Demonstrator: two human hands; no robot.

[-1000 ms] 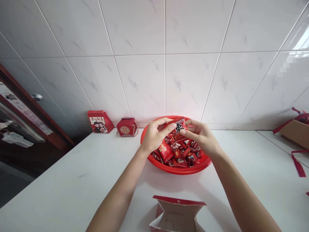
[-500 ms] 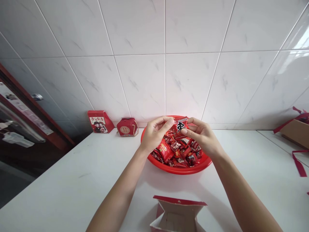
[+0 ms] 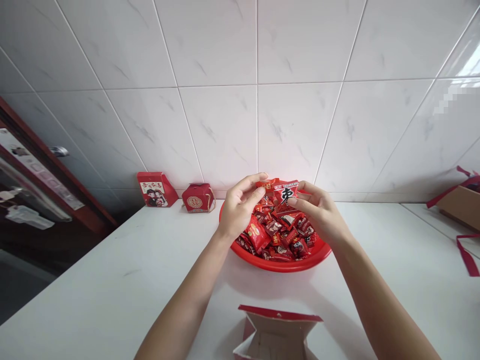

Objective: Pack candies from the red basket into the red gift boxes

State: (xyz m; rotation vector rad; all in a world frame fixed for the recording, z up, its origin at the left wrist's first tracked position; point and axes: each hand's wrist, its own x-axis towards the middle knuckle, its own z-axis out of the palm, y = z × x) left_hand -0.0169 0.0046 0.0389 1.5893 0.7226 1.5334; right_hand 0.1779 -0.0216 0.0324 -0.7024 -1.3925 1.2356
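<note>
Beyond the left edge of the counter stands a dark red door with a metal handle. At the counter's far-left corner, close to the tiled wall, a red carton bears a printed cartoon couple. Just right of it along the far edge is a smaller red box with a round gold emblem and a cord handle.

My left hand is partly closed, thumb and fingers pinching a small sweet in a red wrapper with gold lettering. It is held above a round red basin, which sits near the middle of the far edge and contains many red-wrapped candies. Nearer to me, below the basin, an open box stands with its mouth upward, its pale interior exposed and its red flap toward the basin; its lower part is cut off from view.

Immediately right of the sweet, also above the basin, is a red packet marked with a large black character. My right hand, fingers curled, grips its right side between thumb and fingers. Toward the far-right corner lie a brown cardboard box and a dark red ribbon.
</note>
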